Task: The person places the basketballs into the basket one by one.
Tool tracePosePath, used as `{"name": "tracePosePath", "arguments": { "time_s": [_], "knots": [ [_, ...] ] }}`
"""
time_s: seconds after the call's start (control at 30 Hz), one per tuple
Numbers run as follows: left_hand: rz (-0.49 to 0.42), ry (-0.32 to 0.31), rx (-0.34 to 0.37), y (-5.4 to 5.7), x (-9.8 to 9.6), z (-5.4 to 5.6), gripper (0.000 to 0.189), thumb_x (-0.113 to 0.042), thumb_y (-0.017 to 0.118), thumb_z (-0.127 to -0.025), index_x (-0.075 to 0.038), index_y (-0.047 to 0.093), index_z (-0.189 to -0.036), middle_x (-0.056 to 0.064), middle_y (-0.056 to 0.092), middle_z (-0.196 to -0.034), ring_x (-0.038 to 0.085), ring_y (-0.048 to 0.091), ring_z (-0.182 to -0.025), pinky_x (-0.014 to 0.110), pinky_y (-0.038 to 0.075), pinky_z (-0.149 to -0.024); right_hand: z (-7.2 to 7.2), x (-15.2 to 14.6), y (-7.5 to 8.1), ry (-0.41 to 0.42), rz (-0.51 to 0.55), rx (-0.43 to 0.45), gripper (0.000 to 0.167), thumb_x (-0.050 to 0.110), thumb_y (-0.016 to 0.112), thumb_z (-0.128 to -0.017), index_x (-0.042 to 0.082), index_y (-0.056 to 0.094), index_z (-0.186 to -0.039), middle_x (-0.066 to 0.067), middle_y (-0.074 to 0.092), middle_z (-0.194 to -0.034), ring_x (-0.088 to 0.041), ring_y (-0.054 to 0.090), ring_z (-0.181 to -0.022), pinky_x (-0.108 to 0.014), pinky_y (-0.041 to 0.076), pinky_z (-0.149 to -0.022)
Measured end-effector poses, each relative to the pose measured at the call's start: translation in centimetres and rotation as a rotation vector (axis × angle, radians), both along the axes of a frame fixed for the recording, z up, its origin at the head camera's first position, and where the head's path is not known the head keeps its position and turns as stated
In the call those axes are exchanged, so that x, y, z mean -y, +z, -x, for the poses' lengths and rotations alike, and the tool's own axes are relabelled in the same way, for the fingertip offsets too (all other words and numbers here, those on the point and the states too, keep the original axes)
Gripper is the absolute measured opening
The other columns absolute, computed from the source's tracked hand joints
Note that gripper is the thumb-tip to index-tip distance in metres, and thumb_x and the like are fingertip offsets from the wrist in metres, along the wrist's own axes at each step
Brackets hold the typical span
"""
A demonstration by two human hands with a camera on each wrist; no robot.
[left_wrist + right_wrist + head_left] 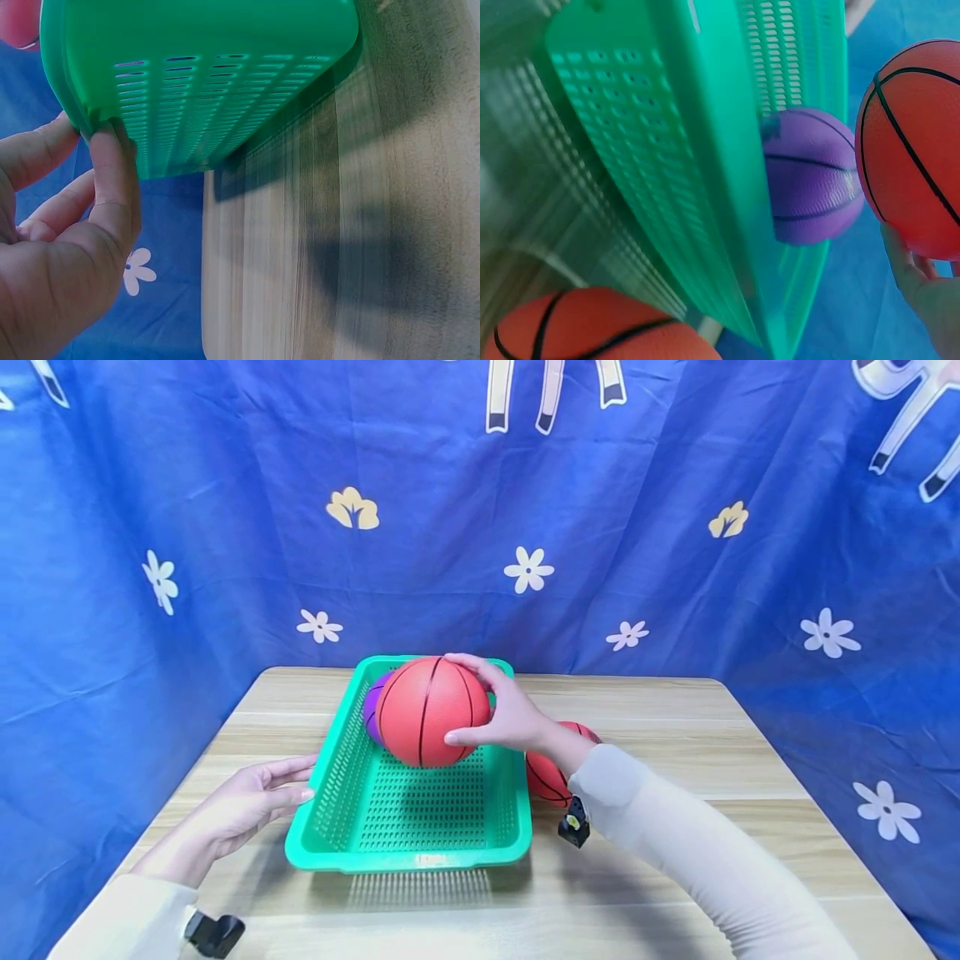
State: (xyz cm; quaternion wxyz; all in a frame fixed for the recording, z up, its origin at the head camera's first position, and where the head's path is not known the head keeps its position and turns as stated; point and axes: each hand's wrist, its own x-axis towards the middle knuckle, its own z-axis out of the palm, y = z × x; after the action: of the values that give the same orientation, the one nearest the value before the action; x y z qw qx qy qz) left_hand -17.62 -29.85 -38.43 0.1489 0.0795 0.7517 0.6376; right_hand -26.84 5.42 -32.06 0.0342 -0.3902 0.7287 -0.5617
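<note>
My right hand (510,710) grips an orange-red toy basketball (427,714), thumb and fingers spread over its right side. The ball is held up over a green plastic basket (408,862) with perforated walls. Behind that ball, inside the basket, sits a purple basketball (181,58), better seen as a purple ball (814,176) in the right wrist view. My left hand (247,802) holds the basket's left rim; in the left wrist view its fingers (112,172) tuck beneath the rim, with the thumb at the edge.
A second orange-red basketball (547,777) rests on the table to the right of the basket, partly hidden by my right forearm. The light wood table (675,760) backs onto a blue patterned cloth (450,527). Each wrist wears a small black camera.
</note>
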Motion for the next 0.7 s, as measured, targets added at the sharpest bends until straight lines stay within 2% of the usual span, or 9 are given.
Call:
{"name": "tracePosePath", "arguments": {
  "time_s": [0.23, 0.7],
  "knots": [
    [-0.002, 0.005, -0.003, -0.1, 0.1, 0.1, 0.067, -0.005, 0.057, -0.095, 0.018, 0.016, -0.142, 0.035, 0.034, -0.139, 0.006, 0.058, -0.105, 0.027, 0.049, -0.092, -1.1, 1.4, -1.2, 0.003, -0.133, -0.015, 0.086, 0.019, 0.084, -0.071, 0.029, 0.039, -0.143, 0.001, 0.041, -0.138, -0.018, 0.042, -0.122, -0.030, 0.055, -0.082],
    [-0.016, 0.010, -0.010, -0.2, 0.0, 0.0, 0.066, -0.004, 0.057, -0.095, 0.018, 0.017, -0.142, 0.031, 0.040, -0.138, 0.006, 0.059, -0.105, 0.027, 0.050, -0.090, -2.5, 3.7, -4.2, -0.042, -0.300, -0.013, 0.088, 0.032, 0.087, -0.067, 0.036, 0.039, -0.141, 0.000, 0.043, -0.129, -0.017, 0.043, -0.117, -0.026, 0.053, -0.079]
  ]
}}
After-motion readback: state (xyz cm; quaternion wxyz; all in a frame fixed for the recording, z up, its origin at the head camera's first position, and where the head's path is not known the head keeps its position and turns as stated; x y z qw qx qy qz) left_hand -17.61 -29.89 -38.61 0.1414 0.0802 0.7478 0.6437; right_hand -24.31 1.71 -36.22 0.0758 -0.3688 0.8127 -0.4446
